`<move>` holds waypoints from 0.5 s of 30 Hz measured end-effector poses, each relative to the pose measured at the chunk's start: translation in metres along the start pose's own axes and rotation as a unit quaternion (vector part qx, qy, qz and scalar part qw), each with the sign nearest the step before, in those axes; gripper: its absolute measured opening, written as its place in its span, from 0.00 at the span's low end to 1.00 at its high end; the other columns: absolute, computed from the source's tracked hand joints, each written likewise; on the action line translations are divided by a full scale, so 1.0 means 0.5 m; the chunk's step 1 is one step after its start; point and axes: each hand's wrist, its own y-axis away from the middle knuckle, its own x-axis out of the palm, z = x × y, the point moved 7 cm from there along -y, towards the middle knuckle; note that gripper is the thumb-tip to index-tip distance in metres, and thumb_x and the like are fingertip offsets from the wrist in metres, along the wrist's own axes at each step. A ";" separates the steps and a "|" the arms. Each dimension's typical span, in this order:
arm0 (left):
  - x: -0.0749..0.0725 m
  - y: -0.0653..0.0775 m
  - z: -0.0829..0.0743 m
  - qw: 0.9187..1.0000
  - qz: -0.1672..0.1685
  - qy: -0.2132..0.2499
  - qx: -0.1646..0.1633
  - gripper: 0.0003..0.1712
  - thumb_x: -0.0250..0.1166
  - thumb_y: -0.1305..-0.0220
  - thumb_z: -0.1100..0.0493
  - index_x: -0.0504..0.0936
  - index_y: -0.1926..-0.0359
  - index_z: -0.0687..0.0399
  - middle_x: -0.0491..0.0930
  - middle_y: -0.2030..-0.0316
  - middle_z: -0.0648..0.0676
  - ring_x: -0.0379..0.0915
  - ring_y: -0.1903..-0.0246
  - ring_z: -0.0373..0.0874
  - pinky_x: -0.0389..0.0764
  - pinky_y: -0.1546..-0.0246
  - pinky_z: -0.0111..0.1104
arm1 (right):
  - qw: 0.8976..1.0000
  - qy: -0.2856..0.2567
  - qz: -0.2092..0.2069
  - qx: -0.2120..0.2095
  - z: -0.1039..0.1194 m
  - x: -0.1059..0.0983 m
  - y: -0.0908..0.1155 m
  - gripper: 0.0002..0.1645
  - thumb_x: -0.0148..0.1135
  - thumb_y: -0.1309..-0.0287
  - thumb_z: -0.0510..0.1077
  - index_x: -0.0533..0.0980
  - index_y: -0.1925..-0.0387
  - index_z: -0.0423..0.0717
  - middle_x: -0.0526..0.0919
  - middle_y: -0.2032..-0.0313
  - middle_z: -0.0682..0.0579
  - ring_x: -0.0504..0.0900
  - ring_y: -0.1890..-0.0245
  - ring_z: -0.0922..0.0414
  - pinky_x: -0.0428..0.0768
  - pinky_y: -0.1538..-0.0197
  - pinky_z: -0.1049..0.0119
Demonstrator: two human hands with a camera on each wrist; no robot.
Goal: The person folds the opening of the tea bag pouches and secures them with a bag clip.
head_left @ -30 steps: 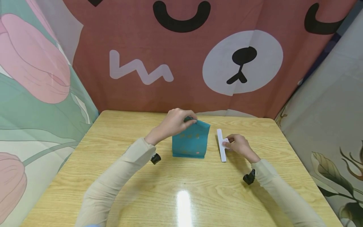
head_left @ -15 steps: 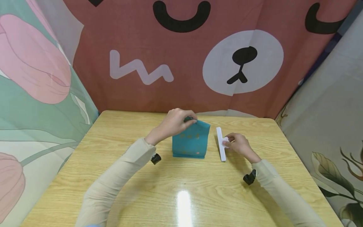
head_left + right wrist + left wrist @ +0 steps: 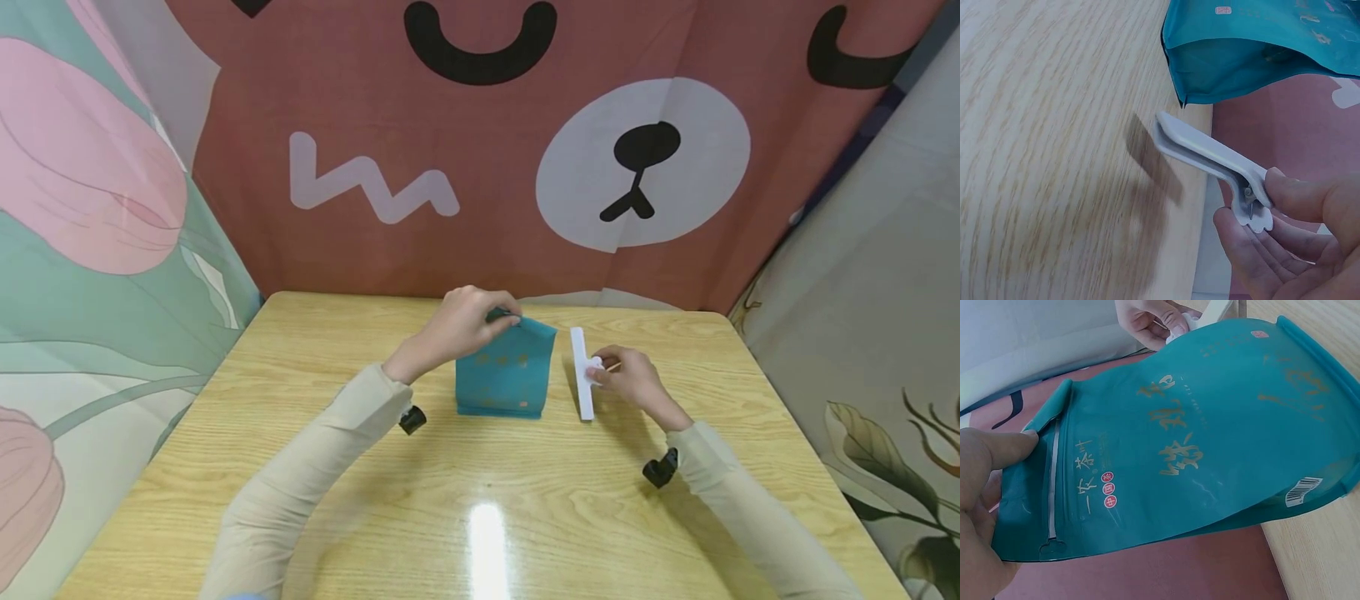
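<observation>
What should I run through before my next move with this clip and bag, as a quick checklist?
1. Left hand pinching the bag at its top: ok.
2. Bag standing on the table: ok, bottom edge down.
3. Right hand gripping the clip by its handle: ok, thumb and fingers on either side.
4. Clip off the table: ok, its shadow lies apart from it.
5. Clip lined up over the bag's top: not ok, it is beside the bag, with a gap between.
6. Bag's mouth fully closed: cannot tell, the left hand hides part of the top edge.
</observation>
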 end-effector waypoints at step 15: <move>-0.001 0.004 -0.001 1.000 0.003 0.003 -0.001 0.06 0.67 0.34 0.61 0.88 0.58 0.54 0.87 0.62 0.50 0.80 0.72 0.35 0.76 0.70 0.28 | 0.999 0.017 -0.034 -0.038 0.020 -0.023 0.009 0.20 0.67 0.37 0.42 0.77 0.47 0.35 0.82 0.57 0.38 0.81 0.57 0.43 0.78 0.54 0.47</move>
